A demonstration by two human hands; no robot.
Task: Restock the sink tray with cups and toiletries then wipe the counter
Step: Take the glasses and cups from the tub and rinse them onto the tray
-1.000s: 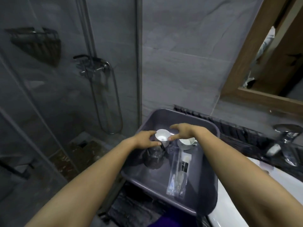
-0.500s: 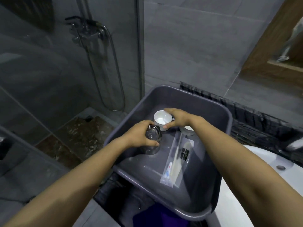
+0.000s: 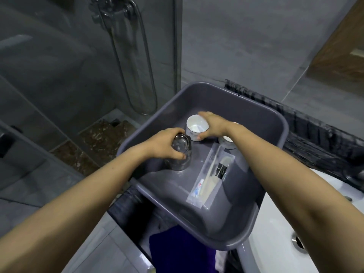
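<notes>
A grey plastic tray (image 3: 273,123) rests on the dark counter beside the basin. My left hand (image 3: 167,144) grips a clear drinking glass (image 3: 180,154) standing upside down at the tray's left side. My right hand (image 3: 213,126) is closed around a white ceramic cup (image 3: 197,127) just behind the glass. A second white cup (image 3: 227,143) sits partly hidden under my right wrist. Clear packets holding a toothbrush and toothpaste (image 3: 210,176) lie flat in the middle of the tray.
The white basin (image 3: 279,229) with its drain (image 3: 298,242) is at the lower right. A purple cloth (image 3: 177,251) hangs below the tray's near edge. A glass shower screen (image 3: 175,46) and hose are to the left, and a wood-framed mirror (image 3: 338,52) to the upper right.
My view has tilted down and closer to the tray. My left hand shifted from the white cup onto the glass. My right hand stays on the white cup.
</notes>
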